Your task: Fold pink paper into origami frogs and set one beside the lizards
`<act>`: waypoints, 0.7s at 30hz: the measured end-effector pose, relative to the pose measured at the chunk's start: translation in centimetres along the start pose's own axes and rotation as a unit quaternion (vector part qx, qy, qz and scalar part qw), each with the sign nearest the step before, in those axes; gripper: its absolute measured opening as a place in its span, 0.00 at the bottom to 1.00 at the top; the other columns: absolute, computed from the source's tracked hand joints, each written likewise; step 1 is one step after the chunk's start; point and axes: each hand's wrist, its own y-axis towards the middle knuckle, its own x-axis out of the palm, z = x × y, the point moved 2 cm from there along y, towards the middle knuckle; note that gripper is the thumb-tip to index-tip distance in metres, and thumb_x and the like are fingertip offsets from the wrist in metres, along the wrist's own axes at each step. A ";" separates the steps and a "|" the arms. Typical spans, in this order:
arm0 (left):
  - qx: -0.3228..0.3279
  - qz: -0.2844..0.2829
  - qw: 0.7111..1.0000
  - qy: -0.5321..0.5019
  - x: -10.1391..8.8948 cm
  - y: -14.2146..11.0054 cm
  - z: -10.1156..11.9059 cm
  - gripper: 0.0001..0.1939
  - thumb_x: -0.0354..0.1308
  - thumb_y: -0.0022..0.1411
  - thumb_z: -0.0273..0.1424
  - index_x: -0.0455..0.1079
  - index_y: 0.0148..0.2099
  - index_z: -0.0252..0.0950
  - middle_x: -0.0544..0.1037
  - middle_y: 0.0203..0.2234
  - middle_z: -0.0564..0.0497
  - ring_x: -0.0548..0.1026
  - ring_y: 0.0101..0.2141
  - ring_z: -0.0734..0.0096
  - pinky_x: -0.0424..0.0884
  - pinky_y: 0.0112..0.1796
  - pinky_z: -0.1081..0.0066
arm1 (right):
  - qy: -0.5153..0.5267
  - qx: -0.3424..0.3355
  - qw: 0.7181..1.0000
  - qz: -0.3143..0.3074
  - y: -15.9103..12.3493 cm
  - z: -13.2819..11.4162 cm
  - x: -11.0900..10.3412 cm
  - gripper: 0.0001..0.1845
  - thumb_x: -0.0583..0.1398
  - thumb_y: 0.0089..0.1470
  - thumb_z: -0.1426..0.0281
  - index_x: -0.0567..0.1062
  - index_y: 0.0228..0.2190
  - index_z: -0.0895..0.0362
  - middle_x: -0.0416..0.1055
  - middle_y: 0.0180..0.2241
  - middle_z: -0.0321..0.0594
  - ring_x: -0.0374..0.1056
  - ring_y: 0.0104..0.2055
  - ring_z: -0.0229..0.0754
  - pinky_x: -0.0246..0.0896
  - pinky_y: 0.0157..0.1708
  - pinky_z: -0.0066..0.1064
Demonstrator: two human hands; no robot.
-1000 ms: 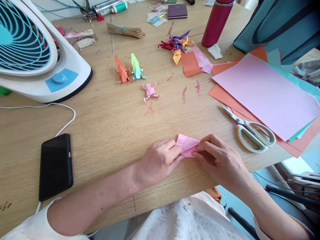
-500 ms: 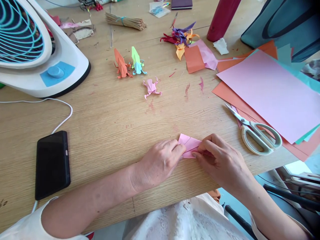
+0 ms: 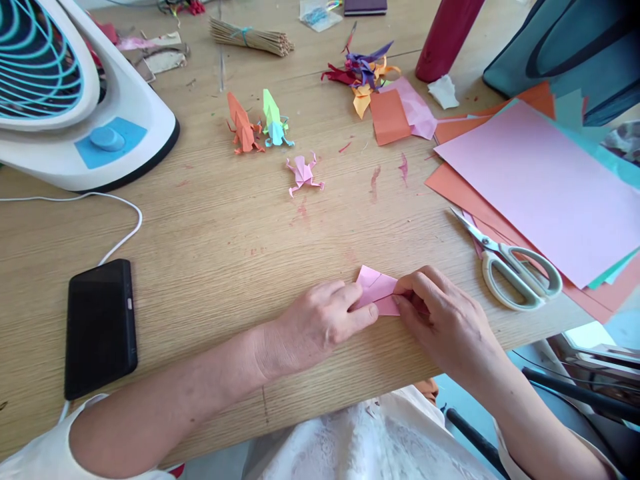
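A small piece of pink folded paper point(image 3: 376, 283) lies near the table's front edge, with creases across it. My left hand point(image 3: 327, 317) holds its left end against the table, thumb lying along the lower side and fingers on top. At the paper's right end, my right hand point(image 3: 437, 310) pinches the edge between thumb and forefinger; its other fingers are curled and partly hidden. Farther back stands a pink origami frog point(image 3: 303, 173). Behind it are an orange origami figure point(image 3: 243, 127) and a green and blue one point(image 3: 274, 123).
Scissors point(image 3: 515, 263) lie right of my hands beside stacked coloured paper point(image 3: 540, 180). A phone point(image 3: 101, 330) with a white cable and a fan point(image 3: 115, 143) are at left. Behind are a stick bundle point(image 3: 253, 37), more origami point(image 3: 367, 70), a red bottle point(image 3: 447, 40) and a bag point(image 3: 575, 60).
My left thumb has spread away from the forefinger and come down along the paper's lower side. My right fingers keep their pinch. The view has shifted slightly.
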 end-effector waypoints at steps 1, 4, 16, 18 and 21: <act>0.008 0.006 1.000 -0.006 0.0 -0.1 -0.1 0.14 0.46 0.68 0.19 0.71 0.46 0.36 0.71 0.33 0.49 0.69 0.33 0.69 0.70 0.36 0.69 | 0.001 -0.002 1.000 -0.001 0.0 0.1 0.0 0.06 0.54 0.62 0.72 0.68 0.32 0.53 0.66 0.31 0.36 0.64 0.29 0.37 0.56 0.28 0.30; 0.025 0.019 0.999 -0.025 -0.1 -0.4 -0.5 0.14 0.46 0.70 0.21 0.73 0.45 0.36 0.71 0.32 0.49 0.68 0.32 0.70 0.68 0.35 0.70 | 0.009 -0.006 1.000 -0.013 -0.1 0.2 0.0 0.06 0.54 0.63 0.72 0.69 0.34 0.53 0.67 0.32 0.37 0.64 0.30 0.37 0.57 0.29 0.29; 0.051 0.027 0.998 -0.030 0.2 -0.7 -0.8 0.12 0.47 0.70 0.22 0.73 0.44 0.34 0.71 0.33 0.48 0.67 0.34 0.69 0.66 0.35 0.70 | 0.062 -0.105 0.992 0.014 -1.6 0.3 -0.9 0.13 0.53 0.63 0.79 0.74 0.42 0.53 0.70 0.39 0.43 0.68 0.38 0.41 0.63 0.37 0.33; 0.056 0.024 0.998 -0.027 0.3 -0.7 -0.8 0.12 0.48 0.70 0.21 0.73 0.43 0.34 0.71 0.33 0.48 0.68 0.34 0.69 0.66 0.35 0.70 | 0.040 -0.152 0.987 0.024 -2.8 0.4 -0.9 0.15 0.54 0.62 0.81 0.73 0.46 0.55 0.71 0.42 0.46 0.68 0.40 0.44 0.64 0.39 0.36; 0.060 0.022 0.998 -0.026 0.3 -0.6 -0.9 0.12 0.48 0.69 0.20 0.73 0.44 0.33 0.71 0.33 0.48 0.68 0.33 0.70 0.67 0.34 0.71 | -0.002 -0.207 0.978 0.016 -4.3 0.6 -0.5 0.18 0.55 0.61 0.81 0.71 0.52 0.60 0.72 0.49 0.51 0.68 0.46 0.50 0.64 0.42 0.41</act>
